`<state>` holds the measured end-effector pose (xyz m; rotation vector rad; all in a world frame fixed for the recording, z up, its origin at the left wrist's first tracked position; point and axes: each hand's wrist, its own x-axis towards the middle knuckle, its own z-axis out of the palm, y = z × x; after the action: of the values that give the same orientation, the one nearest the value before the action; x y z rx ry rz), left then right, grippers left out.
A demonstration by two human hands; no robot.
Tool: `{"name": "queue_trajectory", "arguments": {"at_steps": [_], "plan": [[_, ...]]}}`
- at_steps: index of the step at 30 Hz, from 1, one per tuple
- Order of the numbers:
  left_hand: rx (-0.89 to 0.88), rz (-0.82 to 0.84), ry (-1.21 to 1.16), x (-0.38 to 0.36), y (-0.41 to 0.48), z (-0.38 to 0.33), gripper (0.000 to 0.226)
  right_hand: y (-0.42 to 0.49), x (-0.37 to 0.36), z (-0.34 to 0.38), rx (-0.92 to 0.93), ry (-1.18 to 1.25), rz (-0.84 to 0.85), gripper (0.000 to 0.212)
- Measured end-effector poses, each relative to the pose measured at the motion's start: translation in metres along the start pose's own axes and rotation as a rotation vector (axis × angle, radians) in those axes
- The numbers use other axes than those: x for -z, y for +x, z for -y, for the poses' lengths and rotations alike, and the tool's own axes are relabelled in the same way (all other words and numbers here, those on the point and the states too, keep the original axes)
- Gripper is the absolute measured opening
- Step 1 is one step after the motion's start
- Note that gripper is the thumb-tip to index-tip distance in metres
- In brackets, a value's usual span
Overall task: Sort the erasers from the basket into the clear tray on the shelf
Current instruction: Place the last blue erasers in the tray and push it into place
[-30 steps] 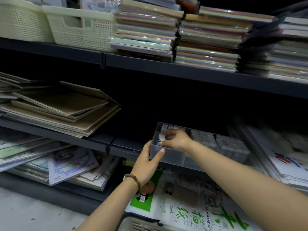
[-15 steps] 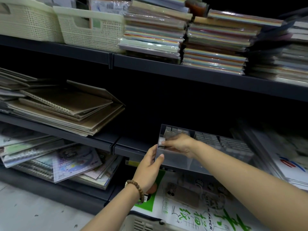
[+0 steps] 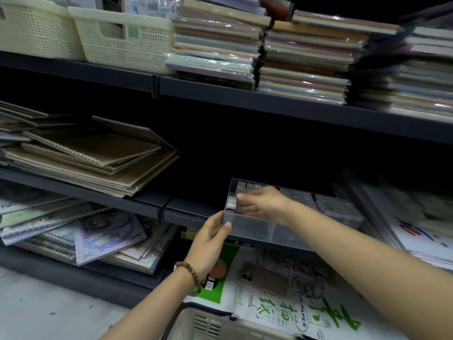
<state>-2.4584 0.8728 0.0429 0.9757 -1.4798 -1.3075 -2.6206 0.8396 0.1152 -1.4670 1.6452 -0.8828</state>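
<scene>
1. We see the clear plastic divided tray (image 3: 250, 227) at the front edge of the dark metal shelf (image 3: 191, 213).
2. The left hand (image 3: 210, 244) grips its front-left corner, thumb on the front wall and fingers curled round the side.
3. The right hand (image 3: 263, 203) reaches into the left compartment with its fingers together and nearly straight. The tips are at a small white eraser (image 3: 231, 204), but we cannot tell whether they pinch it.
4. Rows of pale erasers (image 3: 301, 195) fill the compartments to the right.
5. The cream slotted plastic basket (image 3: 208, 323) sits at the bottom edge of our view.
</scene>
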Motion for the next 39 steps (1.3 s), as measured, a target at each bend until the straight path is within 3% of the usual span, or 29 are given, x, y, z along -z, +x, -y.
{"name": "queue_trajectory", "arguments": {"at_steps": [4, 6, 9, 15, 20, 24, 27, 32, 39], "plan": [[0.046, -0.010, 0.080, 0.001, -0.019, 0.018, 0.038, -0.049, 0.019, -0.001, 0.067, 0.247, 0.090, 0.037], [0.123, 0.012, 0.124, -0.003, -0.034, 0.037, 0.039, -0.074, 0.024, -0.024, 0.008, 0.367, 0.204, 0.033], [0.261, 0.117, 0.293, -0.012, -0.060, 0.076, 0.041, -0.103, 0.011, -0.086, -0.232, 0.436, 0.332, 0.028], [0.586, 0.451, 0.568, -0.030, -0.110, 0.167, 0.031, -0.155, -0.044, -0.256, -0.701, 0.283, 0.218, 0.037], [0.842, 0.553, 0.595, -0.046, -0.159, 0.241, 0.022, -0.206, -0.091, -0.352, -0.910, 0.185, 0.278, 0.039], [0.931, 0.524, 0.608, -0.056, -0.176, 0.277, 0.022, -0.225, -0.130, -0.382, -0.821, 0.105, 0.441, 0.051], [0.959, 0.450, 0.592, -0.061, -0.178, 0.298, 0.024, -0.228, -0.156, -0.392, -0.735, 0.099, 0.427, 0.054], [0.923, 0.434, 0.689, -0.065, -0.183, 0.319, 0.029, -0.239, -0.179, -0.407, -0.608, -0.168, 0.441, 0.050], [0.870, 0.346, 0.808, -0.072, -0.186, 0.332, 0.027, -0.246, -0.184, -0.411, -0.493, -0.196, 0.427, 0.040]]}}
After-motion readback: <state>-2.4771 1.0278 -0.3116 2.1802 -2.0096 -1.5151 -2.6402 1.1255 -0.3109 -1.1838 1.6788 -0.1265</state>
